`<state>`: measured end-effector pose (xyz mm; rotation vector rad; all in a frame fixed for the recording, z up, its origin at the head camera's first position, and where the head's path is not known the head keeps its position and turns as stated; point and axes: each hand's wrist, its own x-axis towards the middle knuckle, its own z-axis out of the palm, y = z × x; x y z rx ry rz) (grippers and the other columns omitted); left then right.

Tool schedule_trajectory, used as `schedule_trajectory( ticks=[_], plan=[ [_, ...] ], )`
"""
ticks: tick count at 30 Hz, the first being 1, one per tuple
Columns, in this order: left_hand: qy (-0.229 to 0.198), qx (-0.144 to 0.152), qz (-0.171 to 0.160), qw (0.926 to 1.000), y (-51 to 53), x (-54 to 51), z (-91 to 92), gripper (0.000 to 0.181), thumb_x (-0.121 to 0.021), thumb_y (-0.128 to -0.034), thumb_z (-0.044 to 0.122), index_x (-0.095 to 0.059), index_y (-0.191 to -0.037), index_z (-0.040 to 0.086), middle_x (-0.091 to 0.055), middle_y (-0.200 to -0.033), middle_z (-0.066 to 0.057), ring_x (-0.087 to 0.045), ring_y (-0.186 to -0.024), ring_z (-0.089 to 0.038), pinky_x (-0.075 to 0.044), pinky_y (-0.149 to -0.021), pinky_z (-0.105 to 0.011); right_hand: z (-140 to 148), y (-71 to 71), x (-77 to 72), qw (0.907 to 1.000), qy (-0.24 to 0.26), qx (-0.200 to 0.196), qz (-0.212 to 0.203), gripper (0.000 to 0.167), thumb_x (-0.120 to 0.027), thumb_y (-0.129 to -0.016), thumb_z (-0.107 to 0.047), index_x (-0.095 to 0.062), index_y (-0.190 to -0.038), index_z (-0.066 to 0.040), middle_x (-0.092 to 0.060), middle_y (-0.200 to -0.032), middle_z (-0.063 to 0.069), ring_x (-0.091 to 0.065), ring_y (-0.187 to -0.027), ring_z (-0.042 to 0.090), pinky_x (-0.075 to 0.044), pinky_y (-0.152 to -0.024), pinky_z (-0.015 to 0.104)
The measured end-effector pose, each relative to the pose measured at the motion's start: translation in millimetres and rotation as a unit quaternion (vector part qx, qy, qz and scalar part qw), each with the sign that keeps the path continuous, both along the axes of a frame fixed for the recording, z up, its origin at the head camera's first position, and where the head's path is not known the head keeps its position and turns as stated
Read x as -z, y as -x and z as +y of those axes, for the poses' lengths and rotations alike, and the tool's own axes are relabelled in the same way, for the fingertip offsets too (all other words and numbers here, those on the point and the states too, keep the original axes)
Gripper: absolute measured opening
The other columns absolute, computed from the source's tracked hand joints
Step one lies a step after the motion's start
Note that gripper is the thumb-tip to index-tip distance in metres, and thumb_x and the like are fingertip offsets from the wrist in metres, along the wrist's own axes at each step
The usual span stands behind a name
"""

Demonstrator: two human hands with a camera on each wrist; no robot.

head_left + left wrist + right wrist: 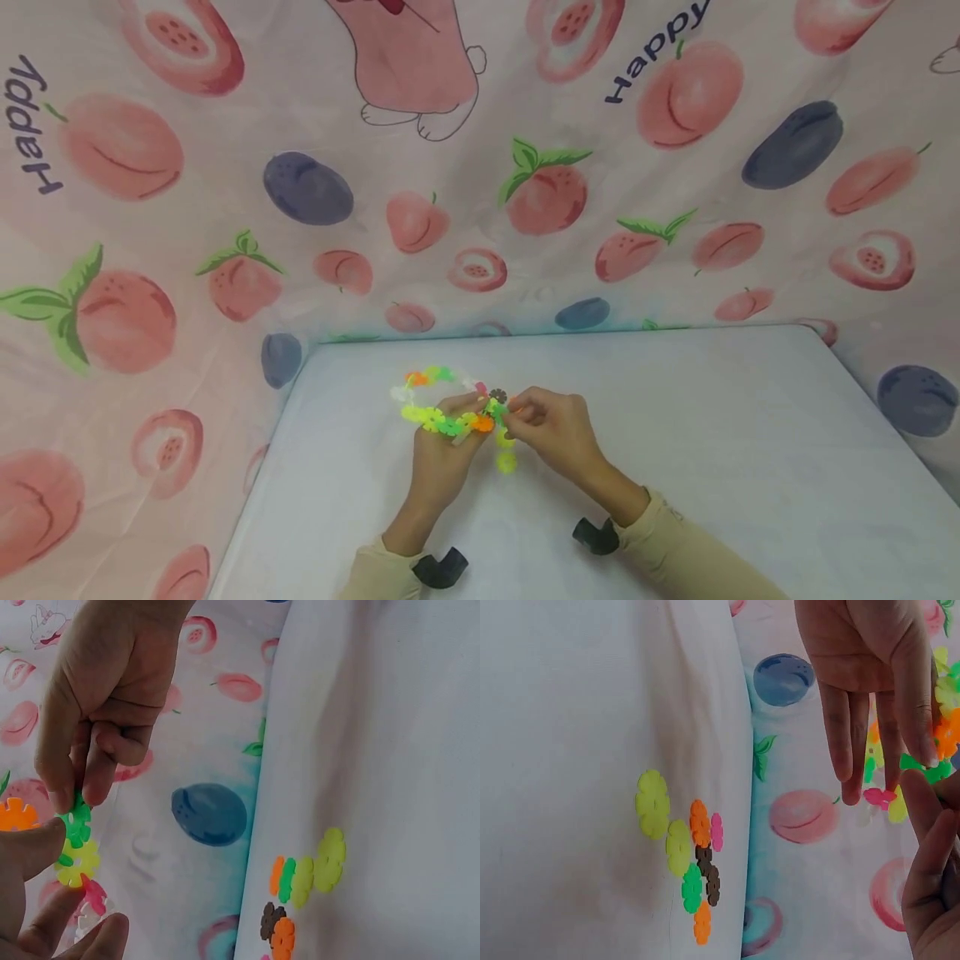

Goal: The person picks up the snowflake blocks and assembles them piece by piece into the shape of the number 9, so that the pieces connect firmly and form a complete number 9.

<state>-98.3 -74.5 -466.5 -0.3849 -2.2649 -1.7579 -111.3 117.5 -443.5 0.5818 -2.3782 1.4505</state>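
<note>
A looped chain of coloured snowflake-shaped plastic pieces (432, 419) hangs from my left hand (442, 467), whose thumb and fingers pinch it near one end. My right hand (558, 429) is at that end, thumb and forefinger pinching a green piece (76, 823). In the left wrist view the green piece touches a yellow piece (84, 859) between my left hand's (37, 900) fingers; my right hand (120, 682) comes from above. In the right wrist view my left hand (877, 675) is above and my right hand (934, 885) lower right; fingertips partly hide the green piece.
Loose flat pieces lie on the white table (712, 433): light-green (653, 804), orange (699, 823), pink (717, 832), green (691, 888) and dark brown (713, 885). A fruit-printed cloth (450, 192) stands behind the table and along its sides. Black bands (440, 568) are near both sleeves.
</note>
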Motion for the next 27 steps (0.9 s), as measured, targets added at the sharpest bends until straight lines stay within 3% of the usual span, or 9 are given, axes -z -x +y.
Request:
schedule_trajectory(
  ticks=[3,5,8,11,16,21,24,27],
  plan=[
    [-0.013,0.002,-0.007,0.9999,-0.9,-1.4,0.2,0.034,-0.080,-0.0885,0.017,-0.074,-0.122,0.017,-0.069,-0.130,0.000,-0.067,-0.118,-0.018,-0.055,-0.094,-0.022,1,1.1,2.7,0.9997,0.007,-0.018,-0.013,0.009,-0.081,-0.086,-0.011,-0.073,-0.091,-0.012,-0.078,-0.076,-0.006,-0.071,-0.066,-0.001,-0.058,-0.062,0.022],
    [-0.019,0.007,-0.012,0.9997,-1.1,-2.5,-0.7,0.034,-0.080,-0.0889,0.016,-0.074,-0.122,0.016,-0.069,-0.129,-0.001,-0.067,-0.118,-0.018,-0.056,-0.093,-0.021,3,1.8,4.1,0.9974,0.023,-0.043,-0.053,0.011,-0.081,-0.088,-0.015,-0.073,-0.096,-0.013,-0.079,-0.082,-0.006,-0.075,-0.072,0.007,-0.060,-0.066,0.023],
    [-0.033,0.023,-0.023,0.9989,-0.9,-4.1,-2.4,0.034,-0.079,-0.0891,0.015,-0.073,-0.122,0.015,-0.069,-0.129,-0.001,-0.067,-0.117,-0.016,-0.057,-0.091,-0.023,7,2.9,6.1,0.9875,0.050,-0.086,-0.122,0.020,-0.079,-0.090,-0.019,-0.072,-0.108,-0.013,-0.080,-0.093,-0.001,-0.078,-0.080,0.022,-0.061,-0.073,0.027],
    [-0.051,0.050,-0.030,0.9970,0.7,-4.4,-3.9,0.035,-0.079,-0.0894,0.014,-0.072,-0.124,0.014,-0.069,-0.129,-0.004,-0.067,-0.117,-0.015,-0.057,-0.092,-0.025,9,4.1,8.0,0.9765,0.061,-0.126,-0.163,0.029,-0.074,-0.094,-0.021,-0.069,-0.122,-0.012,-0.078,-0.104,0.007,-0.077,-0.088,0.030,-0.062,-0.079,0.032],
    [-0.053,0.079,-0.014,0.9954,0.9,-5.4,-6.2,0.035,-0.079,-0.0889,0.012,-0.071,-0.123,0.012,-0.067,-0.129,-0.006,-0.066,-0.118,-0.012,-0.056,-0.095,-0.024,11,3.6,8.5,0.9718,0.057,-0.167,-0.157,0.037,-0.069,-0.098,-0.019,-0.066,-0.133,-0.008,-0.073,-0.125,0.011,-0.077,-0.092,0.020,-0.061,-0.085,0.030],
    [-0.025,0.085,0.014,0.9960,1.4,-5.8,-9.2,0.035,-0.079,-0.0877,0.011,-0.073,-0.122,0.013,-0.067,-0.128,-0.004,-0.066,-0.120,-0.014,-0.054,-0.097,-0.023,13,3.9,6.1,0.9740,0.049,-0.183,-0.124,0.037,-0.068,-0.099,-0.021,-0.067,-0.133,-0.007,-0.073,-0.124,0.009,-0.076,-0.088,0.016,-0.060,-0.085,0.028],
    [-0.021,0.096,0.010,0.9951,2.2,-6.0,-10.1,0.036,-0.080,-0.0870,0.011,-0.074,-0.123,0.012,-0.066,-0.129,-0.004,-0.064,-0.122,-0.018,-0.054,-0.097,-0.023,14,5.3,5.5,0.9738,0.046,-0.184,-0.126,0.035,-0.067,-0.099,-0.022,-0.068,-0.132,-0.010,-0.074,-0.124,0.005,-0.075,-0.089,0.017,-0.060,-0.085,0.028],
    [-0.028,0.108,-0.015,0.9936,1.5,-5.1,-11.1,0.039,-0.082,-0.0852,0.010,-0.074,-0.124,0.012,-0.064,-0.131,-0.005,-0.062,-0.124,-0.017,-0.055,-0.096,-0.023,15,6.1,5.6,0.9727,0.044,-0.184,-0.134,0.035,-0.066,-0.099,-0.022,-0.068,-0.132,-0.012,-0.074,-0.122,0.004,-0.075,-0.090,0.016,-0.060,-0.085,0.029]
  ],
)
